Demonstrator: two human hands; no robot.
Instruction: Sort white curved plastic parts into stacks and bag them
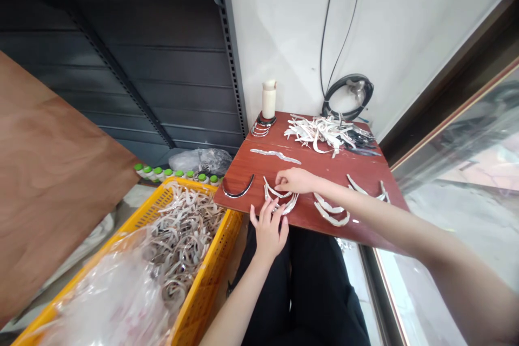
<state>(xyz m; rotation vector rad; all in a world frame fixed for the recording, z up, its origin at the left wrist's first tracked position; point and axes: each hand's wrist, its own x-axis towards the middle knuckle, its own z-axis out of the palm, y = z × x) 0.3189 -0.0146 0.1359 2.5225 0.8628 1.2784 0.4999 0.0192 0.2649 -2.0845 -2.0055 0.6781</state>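
My left hand (269, 228) lies at the front edge of the red-brown table, fingers spread, its fingertips at a small group of curved whitish strips (290, 205). Just beyond it, my right hand (295, 179) is above the same group with its fingers bent together; what they pinch, if anything, is hidden. A dark, shiny curved strip (239, 193) lies to the left. To the right, under and beside my right forearm, are more curved strips (333, 218). A flat, wavy translucent strip (275, 155) lies farther back.
A heap of white strips (320, 132) lies at the back of the table (259, 173), near a cream bottle-like container (268, 100). A yellow crate (211, 265) of curved pieces and plastic bags stands left. Green-capped bottles (168, 172) line up behind it. A coiled black cable (368, 92) leans against the wall.
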